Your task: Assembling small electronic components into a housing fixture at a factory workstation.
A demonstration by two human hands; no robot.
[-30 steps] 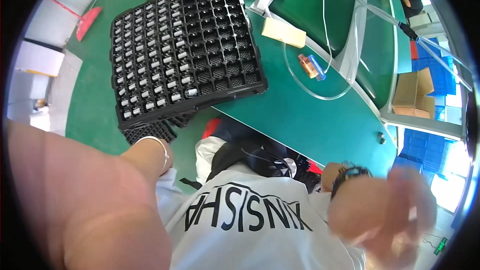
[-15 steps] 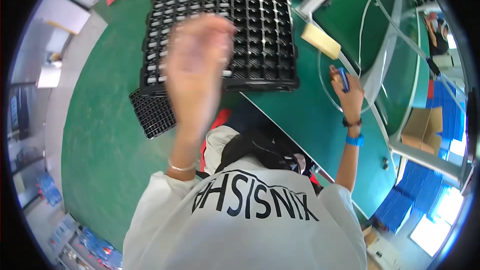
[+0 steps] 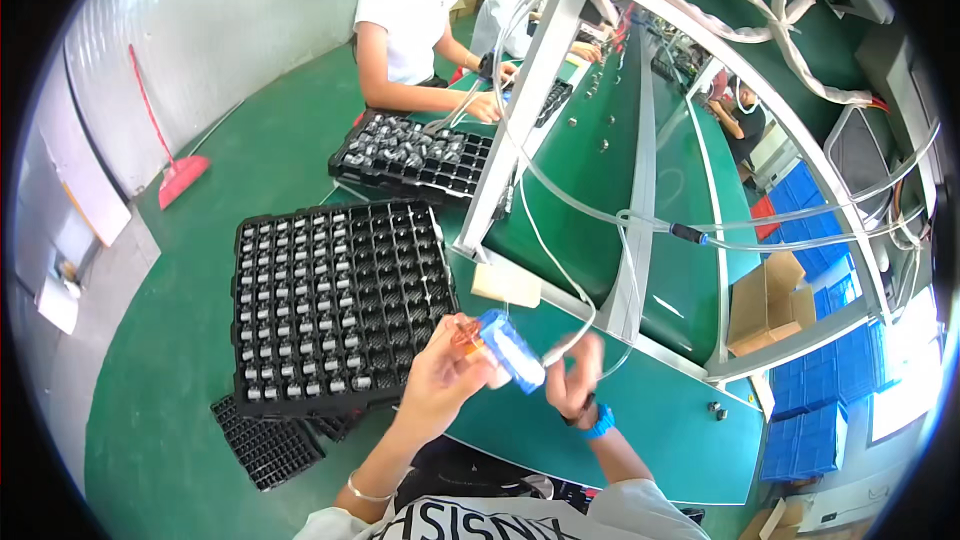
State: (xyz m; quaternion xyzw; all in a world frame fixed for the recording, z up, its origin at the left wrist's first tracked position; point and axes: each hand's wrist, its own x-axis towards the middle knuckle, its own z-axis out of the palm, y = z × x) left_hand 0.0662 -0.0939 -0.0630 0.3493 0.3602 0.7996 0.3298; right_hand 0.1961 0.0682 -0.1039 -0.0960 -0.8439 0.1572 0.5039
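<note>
My left hand point(image 3: 445, 380) is closed around a blue handheld tool point(image 3: 512, 348) that has a pale label and an orange-brown piece at its left end. What exactly the tool and that piece are I cannot make out. Beside the tool's right end, my right hand point(image 3: 577, 380) is smeared by motion, its fingers bent near a pale tube point(image 3: 573, 340). To the left lies a large black compartment tray point(image 3: 240, 290). Small silvery cylinders point(image 3: 300, 315) fill its left columns, while the right columns show bare pockets.
A pale yellow block point(image 3: 506, 285) sits by the metal frame point(image 3: 525, 105). Beyond is another black tray point(image 3: 480, 170) with jumbled dark parts. Two co-workers point(image 3: 400, 35) work along the green belt point(image 3: 600, 170). Smaller black trays point(image 3: 262, 445) lie lower left. Small metal parts point(image 3: 718, 410) lie right.
My view has tilted up, showing co-workers and the far tray. My left hand has moved off the large tray to the blue tool, which my right hand held before.
</note>
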